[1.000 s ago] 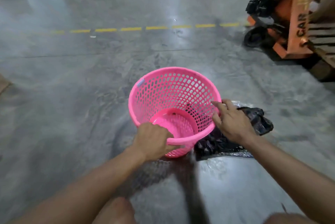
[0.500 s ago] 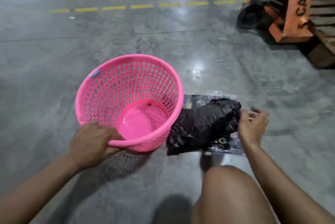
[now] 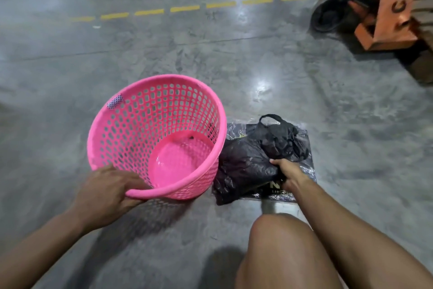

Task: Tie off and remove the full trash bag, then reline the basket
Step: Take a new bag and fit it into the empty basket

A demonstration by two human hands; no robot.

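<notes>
- Pink plastic basket (image 3: 154,136), perforated and bare inside, tilted toward the viewer on the grey concrete floor (image 3: 234,59); no liner in it, so the full bag looks already gone and relining appears to be the step in hand.
- Left hand (image 3: 110,192) clamped on the near rim, thumb over the lip, steadying the tilt.
- Right hand (image 3: 289,172) closed around a bunch of black bags (image 3: 253,162), gripping a fold near the middle; loop handle sticking up at the far end.
- Black bags lying on a clear printed wrapper (image 3: 309,167) just right of the basket, touching its side.
- Next move, likely: separate one bag from the bunch, shake it open, carry it left over the rim. Calls for both hands, so the basket probably needs setting upright first.
- Thin film clings; more than one bag could lift together.
- Bare knee (image 3: 281,242) close under the right forearm, crowding the near side.
- Wide open floor ahead and to the left; orange pallet truck (image 3: 384,7) well apart at far right, beyond the yellow dashed line (image 3: 185,8).
</notes>
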